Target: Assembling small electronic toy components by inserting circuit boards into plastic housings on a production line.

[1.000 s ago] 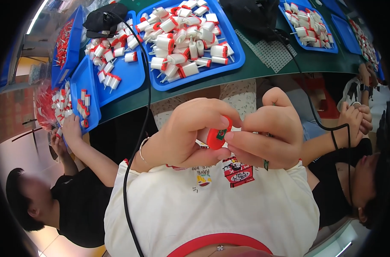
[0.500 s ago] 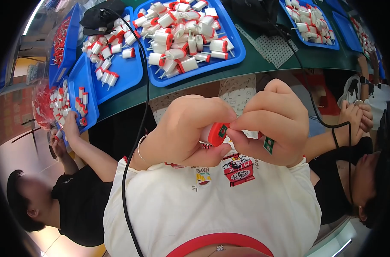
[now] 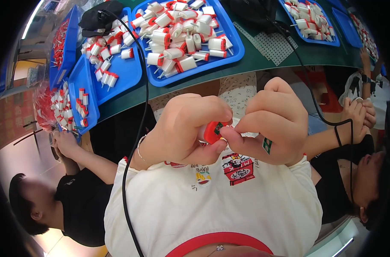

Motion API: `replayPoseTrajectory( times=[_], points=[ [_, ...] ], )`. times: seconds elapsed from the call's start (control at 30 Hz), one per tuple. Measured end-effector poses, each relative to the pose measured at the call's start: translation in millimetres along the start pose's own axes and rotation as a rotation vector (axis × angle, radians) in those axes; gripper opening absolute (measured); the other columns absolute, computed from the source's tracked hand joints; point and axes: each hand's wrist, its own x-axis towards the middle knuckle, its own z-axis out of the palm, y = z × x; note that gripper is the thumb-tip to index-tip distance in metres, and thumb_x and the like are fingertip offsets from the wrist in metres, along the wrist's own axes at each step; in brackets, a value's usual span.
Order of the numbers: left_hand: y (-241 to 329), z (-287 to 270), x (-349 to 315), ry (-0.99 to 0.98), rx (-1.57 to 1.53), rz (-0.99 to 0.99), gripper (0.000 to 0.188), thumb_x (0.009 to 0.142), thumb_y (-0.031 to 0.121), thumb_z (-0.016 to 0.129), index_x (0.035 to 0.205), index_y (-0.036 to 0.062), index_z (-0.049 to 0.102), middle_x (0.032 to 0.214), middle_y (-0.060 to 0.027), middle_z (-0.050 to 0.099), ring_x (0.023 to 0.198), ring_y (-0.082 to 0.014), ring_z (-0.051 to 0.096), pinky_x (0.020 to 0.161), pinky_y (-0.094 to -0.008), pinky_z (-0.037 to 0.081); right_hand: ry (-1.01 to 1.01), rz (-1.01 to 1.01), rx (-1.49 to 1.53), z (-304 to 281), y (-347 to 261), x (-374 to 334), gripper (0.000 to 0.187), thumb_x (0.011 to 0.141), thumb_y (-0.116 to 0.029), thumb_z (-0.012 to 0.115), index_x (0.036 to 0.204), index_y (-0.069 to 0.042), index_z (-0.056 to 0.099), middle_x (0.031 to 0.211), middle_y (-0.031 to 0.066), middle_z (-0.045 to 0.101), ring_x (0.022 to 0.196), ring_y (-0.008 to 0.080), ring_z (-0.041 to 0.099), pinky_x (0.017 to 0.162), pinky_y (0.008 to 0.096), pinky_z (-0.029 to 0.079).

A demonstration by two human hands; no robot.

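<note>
My left hand (image 3: 182,128) is closed around a white plastic piece with a red end cap (image 3: 211,132), held in front of my chest. On the face of the cap sits a small green patch (image 3: 218,128). Thumb and forefinger of my right hand (image 3: 274,124) are bent close to that cap; whether they touch it I cannot tell. A small green strip with pale round marks (image 3: 267,145) shows against the curled fingers of the right hand. The inside of that hand is hidden.
Beyond my hands, a blue tray (image 3: 242,51) heaped with similar red-and-white pieces stands on the green table (image 3: 263,64). More blue trays lie left and right. A black cable (image 3: 147,85) hangs down the left. Co-workers (image 3: 81,201) sit on both sides.
The red-capped piece has turned slightly and shifted a little left with my left hand. My right fingertips have drawn slightly off the cap's face. The left co-worker's hands have left the tray.
</note>
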Motion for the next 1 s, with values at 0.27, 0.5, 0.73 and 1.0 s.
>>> replayPoseTrajectory(
  times=[0.27,0.5,0.73,1.0],
  points=[
    [2,-5,1,-0.069,0.162,0.027,0.032,0.053,0.009,0.068,0.082,0.0073,0.055,0.079,-0.0039,0.057,0.059,-0.0239,0.051,0.053,-0.0313,0.04,0.01,-0.022,-0.001,3,-2,-6,0.028,0.05,-0.002,0.079,0.065,-0.008,0.056,0.06,-0.0001,0.049,0.047,0.0137,0.039,0.049,0.0276,0.027],
    [-2,-12,1,-0.241,0.232,0.114,0.044,0.065,0.003,0.06,0.104,0.0064,0.039,0.087,-0.0185,0.058,0.064,-0.0247,0.058,0.057,-0.0312,0.046,0.013,0.011,0.014,8,-3,-8,0.026,0.052,0.0,0.077,0.063,-0.008,0.054,0.06,0.0011,0.048,0.049,0.0159,0.041,0.049,0.0284,0.028],
    [-6,3,-6,-0.015,-0.07,0.032,0.029,0.056,0.001,0.064,0.079,0.0073,0.048,0.08,-0.0098,0.056,0.057,-0.0269,0.053,0.049,-0.0301,0.043,0.022,0.123,0.268,13,2,-1,0.02,0.057,0.0,0.073,0.064,-0.007,0.055,0.061,0.0031,0.049,0.053,0.0166,0.043,0.048,0.0277,0.029],
    [-7,4,-8,0.027,-0.093,0.118,0.037,0.057,-0.005,0.061,0.085,0.0084,0.042,0.08,-0.0124,0.056,0.057,-0.0268,0.052,0.046,-0.0285,0.042,0.057,0.142,0.315,16,1,-1,0.02,0.057,-0.002,0.074,0.067,-0.008,0.058,0.062,0.002,0.049,0.054,0.015,0.044,0.048,0.0262,0.029]
  ],
)
